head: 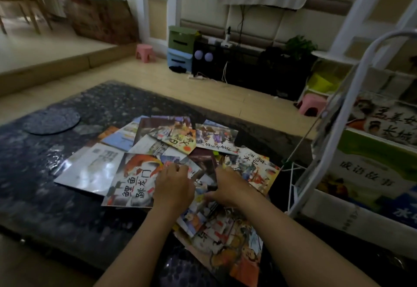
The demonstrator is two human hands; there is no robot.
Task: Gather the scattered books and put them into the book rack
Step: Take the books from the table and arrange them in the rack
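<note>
Several thin picture books [171, 142] lie scattered and overlapping on a dark patterned table [45, 187]. My left hand [173, 185] rests on the right edge of a book with an orange fish cover [133, 183], fingers curled over the books beyond it. My right hand [228, 187] lies beside it on the middle of the heap, and its thumb and fingers seem to pinch a book's edge. A white wire book rack [338, 142] stands at the right, holding several books [372, 174] face out.
A round dark coaster [52, 121] lies on the table's far left. Beyond the table are a wooden floor, two pink stools [145, 52], a green and blue drawer box [181, 47], a dark low cabinet [248, 70] with cables, and a white ladder frame at the right.
</note>
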